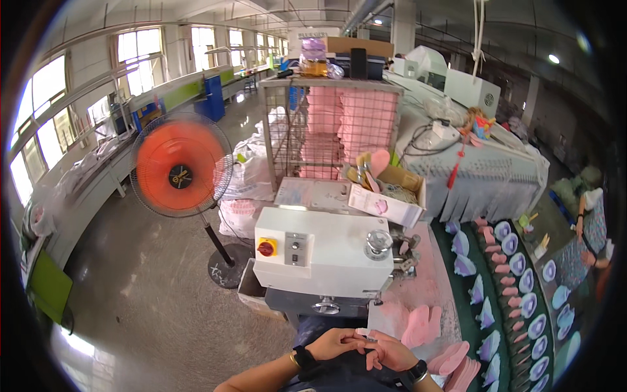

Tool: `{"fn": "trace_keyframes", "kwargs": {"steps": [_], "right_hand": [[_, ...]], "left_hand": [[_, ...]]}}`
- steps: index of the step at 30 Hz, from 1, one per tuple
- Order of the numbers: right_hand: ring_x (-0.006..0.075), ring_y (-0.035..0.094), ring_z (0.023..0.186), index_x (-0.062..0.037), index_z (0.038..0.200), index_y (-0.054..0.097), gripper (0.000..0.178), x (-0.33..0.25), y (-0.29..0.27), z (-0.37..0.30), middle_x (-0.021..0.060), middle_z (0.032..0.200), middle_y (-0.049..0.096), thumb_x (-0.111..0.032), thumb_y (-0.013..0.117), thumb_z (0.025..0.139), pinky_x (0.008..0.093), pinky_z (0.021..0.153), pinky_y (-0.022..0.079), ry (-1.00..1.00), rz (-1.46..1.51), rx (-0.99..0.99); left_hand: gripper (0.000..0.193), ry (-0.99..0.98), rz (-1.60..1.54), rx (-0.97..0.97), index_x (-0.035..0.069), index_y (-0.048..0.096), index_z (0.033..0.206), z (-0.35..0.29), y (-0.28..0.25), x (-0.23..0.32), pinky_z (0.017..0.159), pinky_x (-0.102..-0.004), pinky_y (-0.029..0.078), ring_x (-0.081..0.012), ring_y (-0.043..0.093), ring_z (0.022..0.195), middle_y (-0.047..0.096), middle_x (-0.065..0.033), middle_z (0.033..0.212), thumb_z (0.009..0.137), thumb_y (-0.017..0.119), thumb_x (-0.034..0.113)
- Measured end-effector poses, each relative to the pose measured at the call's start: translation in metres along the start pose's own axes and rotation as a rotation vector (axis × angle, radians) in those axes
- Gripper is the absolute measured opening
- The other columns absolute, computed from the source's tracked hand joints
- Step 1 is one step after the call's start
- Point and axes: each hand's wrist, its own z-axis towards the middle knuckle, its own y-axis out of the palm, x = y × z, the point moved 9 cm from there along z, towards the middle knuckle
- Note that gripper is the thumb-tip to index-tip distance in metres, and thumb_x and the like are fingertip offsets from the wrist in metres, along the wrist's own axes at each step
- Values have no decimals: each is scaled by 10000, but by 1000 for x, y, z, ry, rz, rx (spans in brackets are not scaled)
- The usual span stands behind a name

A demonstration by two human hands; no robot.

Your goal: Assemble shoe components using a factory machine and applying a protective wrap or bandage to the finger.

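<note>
My left hand and my right hand meet in front of my body, below the white machine. The fingers of my left hand close round a finger of my right hand. Something white, perhaps tape, shows near that fingertip; it is too small to make out. The other fingers of my right hand are loosely bent and apart. Dark bands sit on both wrists. Just right of my hands, pink foot-shaped insoles lie on a pink-dusted tabletop, and a stack of pink insoles is nearer to me.
The white machine has a red-and-yellow switch and a handwheel. Left of it stands an orange fan. A cardboard box sits behind it, before a wire rack of pink pieces. At right, a green conveyor carries purple-white shoe parts; another person works beyond.
</note>
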Motion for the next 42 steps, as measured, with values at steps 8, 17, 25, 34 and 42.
{"fn": "trace_keyframes", "kwargs": {"steps": [8,17,25,34,42], "right_hand": [[185,561,648,-26,1497,265,554,-12,25,4,271,1405,448,-298,389,1030,232,533,404,-153,69,-151],[163,584,672,-73,1542,159,647,-10,33,11,141,1514,327,-265,464,1004,220,551,446,-226,234,-127],[140,688,816,-163,1560,46,800,-5,27,5,83,1212,437,-370,553,978,156,509,489,-218,24,9],[231,674,841,-143,1561,44,724,7,-2,-2,209,1523,321,-338,465,1005,221,535,467,-299,334,-48],[224,683,845,-120,1559,54,753,3,-2,-6,170,1539,309,-333,477,974,215,524,452,-308,524,-149]], "left_hand": [[351,41,-14,-190,-38,472,1306,-26,2,23,939,-296,475,-181,617,1095,644,-127,1182,1034,467,184],[160,107,-54,237,-6,614,1029,-7,-22,7,746,-267,507,-133,641,796,665,-76,902,984,565,139],[165,40,-318,388,14,603,953,4,-26,-44,676,-248,488,-123,604,709,674,-67,833,991,564,169],[310,-6,-53,344,13,631,1128,-7,11,6,679,-273,469,-121,568,772,639,-22,876,1040,449,248],[347,-84,-7,267,7,633,1128,-6,20,20,670,-221,443,-96,541,752,615,3,822,1039,460,295]]}}
